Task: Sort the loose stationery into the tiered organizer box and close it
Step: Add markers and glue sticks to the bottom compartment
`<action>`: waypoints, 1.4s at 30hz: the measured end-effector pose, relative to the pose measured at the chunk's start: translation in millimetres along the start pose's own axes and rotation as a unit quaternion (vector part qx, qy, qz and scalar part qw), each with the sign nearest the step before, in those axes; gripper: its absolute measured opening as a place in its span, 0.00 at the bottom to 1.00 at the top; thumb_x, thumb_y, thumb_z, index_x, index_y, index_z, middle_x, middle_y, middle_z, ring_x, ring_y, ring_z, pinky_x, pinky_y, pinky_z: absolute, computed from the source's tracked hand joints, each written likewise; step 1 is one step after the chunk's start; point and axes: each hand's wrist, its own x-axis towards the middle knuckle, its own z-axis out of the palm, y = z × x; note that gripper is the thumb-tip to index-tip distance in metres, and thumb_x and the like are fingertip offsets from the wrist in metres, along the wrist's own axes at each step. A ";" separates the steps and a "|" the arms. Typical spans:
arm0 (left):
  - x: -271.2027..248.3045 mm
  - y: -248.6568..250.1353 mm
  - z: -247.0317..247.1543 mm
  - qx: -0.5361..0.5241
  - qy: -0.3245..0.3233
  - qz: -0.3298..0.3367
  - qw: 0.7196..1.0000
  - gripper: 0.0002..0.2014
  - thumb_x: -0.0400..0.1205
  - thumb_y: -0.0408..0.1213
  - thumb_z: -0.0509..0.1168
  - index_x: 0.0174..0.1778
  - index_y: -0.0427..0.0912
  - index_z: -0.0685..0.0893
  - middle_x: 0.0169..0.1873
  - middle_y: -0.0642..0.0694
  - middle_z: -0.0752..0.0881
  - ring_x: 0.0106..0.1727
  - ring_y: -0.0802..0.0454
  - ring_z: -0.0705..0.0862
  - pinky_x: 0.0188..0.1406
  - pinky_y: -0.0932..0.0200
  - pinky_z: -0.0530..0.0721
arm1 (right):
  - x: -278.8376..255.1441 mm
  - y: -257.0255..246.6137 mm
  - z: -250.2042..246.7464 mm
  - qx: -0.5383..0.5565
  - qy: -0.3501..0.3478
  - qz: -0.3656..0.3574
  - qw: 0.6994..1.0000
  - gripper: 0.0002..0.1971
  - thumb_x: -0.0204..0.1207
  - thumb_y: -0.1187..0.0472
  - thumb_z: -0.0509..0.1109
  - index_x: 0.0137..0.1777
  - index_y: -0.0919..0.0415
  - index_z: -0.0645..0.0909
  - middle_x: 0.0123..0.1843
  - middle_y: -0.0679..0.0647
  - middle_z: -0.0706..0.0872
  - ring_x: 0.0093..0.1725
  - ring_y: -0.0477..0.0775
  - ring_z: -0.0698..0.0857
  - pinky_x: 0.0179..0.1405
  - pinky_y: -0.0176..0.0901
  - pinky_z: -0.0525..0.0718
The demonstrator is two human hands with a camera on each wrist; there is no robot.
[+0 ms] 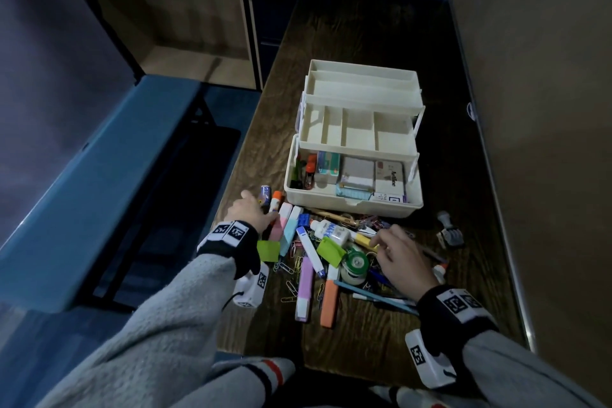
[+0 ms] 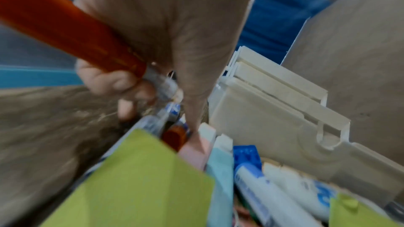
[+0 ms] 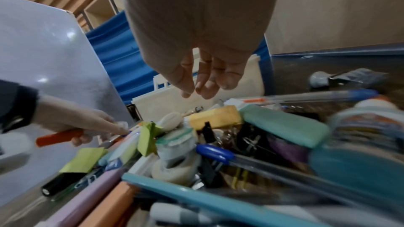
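The cream tiered organizer (image 1: 351,205) stands open on the table, its upper trays empty and its bottom bin holding boxes. Loose stationery lies in front of it: a pink highlighter (image 1: 280,220), a glue bottle (image 1: 331,230), a tape roll (image 1: 356,263), a purple highlighter (image 1: 304,291) and paper clips. My left hand (image 1: 253,212) (image 2: 153,92) grips an orange-barrelled pen (image 2: 72,28) (image 3: 59,137). Its index finger reaches down onto the pink highlighter (image 2: 194,151). My right hand (image 1: 394,252) (image 3: 203,89) hovers over the pile with relaxed fingers, holding nothing.
A stamp (image 1: 448,232) lies apart at the right of the pile. The dark wooden table (image 1: 364,341) is narrow, with a blue bench (image 1: 99,175) along its left and a beige partition (image 1: 546,142) along its right. Green sticky notes (image 1: 267,250) sit near my left wrist.
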 end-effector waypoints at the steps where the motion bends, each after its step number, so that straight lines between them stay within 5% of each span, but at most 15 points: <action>1: 2.5 2.9 -0.4 0.002 -0.007 -0.017 1.000 0.34 0.75 0.54 0.71 0.66 0.35 0.67 0.62 0.34 0.80 0.63 0.35 0.80 0.54 0.47 0.79 | 1.6 -3.2 -0.6 0.002 -0.002 -0.004 1.000 0.05 0.81 0.63 0.61 0.48 0.55 0.78 0.49 0.51 0.74 0.48 0.56 0.79 0.50 0.56 0.80; 5: 12.9 1.5 -2.1 -0.024 -0.048 -0.049 0.997 0.36 0.73 0.48 0.75 0.68 0.34 0.66 0.64 0.35 0.80 0.64 0.37 0.80 0.58 0.48 0.80 | 12.6 -30.9 2.5 -0.007 -0.022 -0.057 0.998 0.06 0.82 0.61 0.59 0.47 0.50 0.75 0.49 0.44 0.73 0.44 0.48 0.79 0.44 0.50 0.80; 8: 15.9 -10.3 -3.6 -0.048 -0.064 -0.047 0.996 0.38 0.71 0.52 0.76 0.69 0.34 0.69 0.63 0.37 0.80 0.64 0.40 0.80 0.54 0.52 0.79 | 32.6 -70.5 17.6 -0.040 -0.042 -0.160 0.985 0.09 0.81 0.64 0.59 0.52 0.53 0.79 0.52 0.47 0.78 0.50 0.52 0.81 0.47 0.48 0.79; 13: 15.9 -28.6 7.2 -0.140 -0.046 -0.048 0.988 0.22 0.69 0.50 0.77 0.45 0.36 0.81 0.48 0.35 0.87 0.44 0.42 0.84 0.38 0.55 0.80 | 76.6 -133.4 53.6 -0.144 -0.081 -0.244 0.956 0.14 0.80 0.68 0.58 0.64 0.62 0.76 0.60 0.58 0.78 0.61 0.60 0.77 0.52 0.54 0.78; 20: 14.0 -50.5 16.8 -0.238 -0.029 -0.038 0.970 0.17 0.79 0.46 0.65 0.46 0.32 0.85 0.44 0.34 0.88 0.50 0.37 0.86 0.45 0.54 0.82 | 118.8 -156.9 80.6 -0.244 -0.124 -0.248 0.929 0.14 0.81 0.69 0.56 0.64 0.67 0.76 0.66 0.63 0.74 0.67 0.64 0.71 0.57 0.56 0.80; 27: 15.3 -60.6 11.1 -0.333 0.007 -0.049 0.942 0.11 0.80 0.46 0.65 0.52 0.43 0.81 0.50 0.41 0.86 0.56 0.41 0.83 0.53 0.54 0.77 | 133.2 -153.5 84.9 -0.248 -0.177 -0.266 0.914 0.09 0.78 0.70 0.61 0.57 0.65 0.78 0.67 0.63 0.68 0.65 0.67 0.71 0.51 0.59 0.79; 33: 18.3 -66.1 10.4 -0.420 0.023 -0.042 0.906 0.10 0.81 0.44 0.65 0.52 0.42 0.79 0.53 0.39 0.85 0.58 0.42 0.83 0.59 0.48 0.78 | 137.8 -155.8 84.5 -0.263 -0.217 -0.251 0.906 0.17 0.78 0.71 0.61 0.66 0.61 0.73 0.71 0.62 0.64 0.69 0.67 0.68 0.52 0.60 0.79; 36: 17.2 -66.8 12.0 -0.426 0.015 -0.037 0.904 0.13 0.81 0.46 0.65 0.54 0.41 0.78 0.53 0.40 0.85 0.56 0.43 0.83 0.64 0.44 0.79 | 134.4 -151.8 77.3 -0.247 -0.183 -0.304 0.902 0.23 0.73 0.74 0.67 0.66 0.60 0.70 0.68 0.59 0.70 0.68 0.63 0.69 0.48 0.56 0.80; 38: 15.9 -67.7 12.6 -0.423 0.018 -0.033 0.905 0.15 0.81 0.47 0.66 0.53 0.39 0.77 0.49 0.42 0.84 0.53 0.44 0.83 0.60 0.44 0.79 | 127.6 -147.6 69.0 -0.199 -0.124 -0.355 0.905 0.18 0.75 0.71 0.66 0.63 0.58 0.72 0.62 0.55 0.76 0.64 0.58 0.72 0.47 0.53 0.82; 42: 8.6 -68.2 9.9 -0.457 -0.028 -0.015 0.889 0.16 0.78 0.40 0.71 0.55 0.39 0.74 0.43 0.43 0.82 0.36 0.48 0.85 0.36 0.51 0.86 | 99.6 -121.6 46.5 -0.062 0.005 -0.358 0.932 0.11 0.80 0.58 0.64 0.61 0.54 0.76 0.54 0.49 0.81 0.53 0.49 0.76 0.50 0.39 0.78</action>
